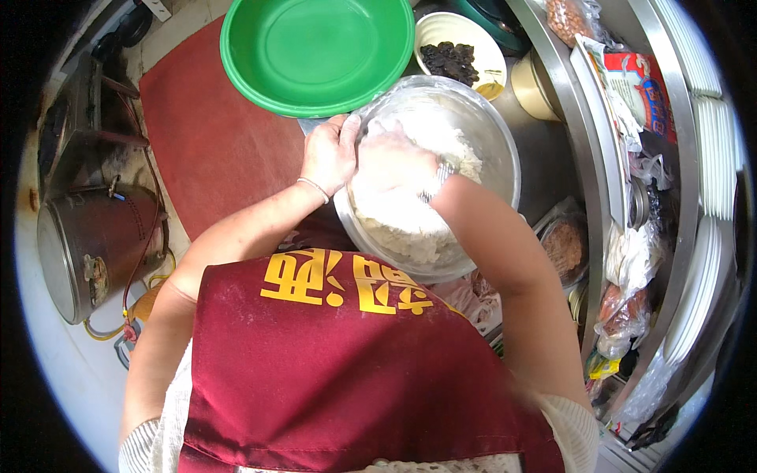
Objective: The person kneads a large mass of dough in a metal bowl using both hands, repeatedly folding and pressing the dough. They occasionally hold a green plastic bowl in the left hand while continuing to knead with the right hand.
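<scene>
A large steel mixing bowl stands before me, holding white flour and lumpy, crumbly dough. My left hand grips the bowl's left rim, thumb up along the edge. Inside the bowl, my right hand is pressed into the flour, palm down. Bright glare and flour wash out its fingers, so I cannot tell how they are bent or whether they hold dough.
Beyond the bowl sit a green plastic basin and a cream bowl with dark, wrinkled pieces. A steel shelf with bagged goods runs along the right. At left are a red-brown board and a large metal pot.
</scene>
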`<state>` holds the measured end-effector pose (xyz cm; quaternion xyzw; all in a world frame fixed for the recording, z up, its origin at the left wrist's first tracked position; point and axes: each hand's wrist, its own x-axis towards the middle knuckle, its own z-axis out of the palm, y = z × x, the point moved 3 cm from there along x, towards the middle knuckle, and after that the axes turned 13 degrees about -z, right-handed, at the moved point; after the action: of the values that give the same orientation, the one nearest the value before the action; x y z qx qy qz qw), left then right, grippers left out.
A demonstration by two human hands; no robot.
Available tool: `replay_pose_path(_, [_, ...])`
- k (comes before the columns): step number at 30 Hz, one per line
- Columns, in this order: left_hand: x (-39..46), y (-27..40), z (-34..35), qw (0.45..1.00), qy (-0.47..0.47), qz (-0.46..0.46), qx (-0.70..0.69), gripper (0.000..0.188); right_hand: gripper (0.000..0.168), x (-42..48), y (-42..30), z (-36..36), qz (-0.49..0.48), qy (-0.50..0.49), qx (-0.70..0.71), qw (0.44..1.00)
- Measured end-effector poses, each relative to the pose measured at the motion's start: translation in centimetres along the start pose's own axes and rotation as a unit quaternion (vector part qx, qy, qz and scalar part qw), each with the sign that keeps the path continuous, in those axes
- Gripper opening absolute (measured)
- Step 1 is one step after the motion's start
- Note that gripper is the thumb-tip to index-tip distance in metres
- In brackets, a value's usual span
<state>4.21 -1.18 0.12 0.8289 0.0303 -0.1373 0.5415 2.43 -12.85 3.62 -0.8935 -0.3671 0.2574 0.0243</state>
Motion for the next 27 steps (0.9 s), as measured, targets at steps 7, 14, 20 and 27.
replay_pose_path(7, [-0.4,0.6,-0.2,1.0,0.015,0.008,-0.015,0.035,0.028,-9.1,-4.1,0.7,-0.097,0.054,-0.038,0.993])
replay_pose_path(14, [-0.6,0.2,-0.2,1.0,0.006,-0.001,-0.022,0.034,0.051,-16.8,0.2,4.6,0.056,0.087,-0.017,0.995])
replay_pose_path(20, [-0.6,0.5,-0.2,1.0,0.01,0.028,-0.008,0.037,0.057,-16.1,6.5,8.3,0.146,0.172,0.012,0.974])
replay_pose_path(27, [-0.1,-0.4,-0.1,1.0,0.011,0.008,-0.011,0.04,0.045,-3.2,11.1,7.3,0.211,0.104,0.083,0.968])
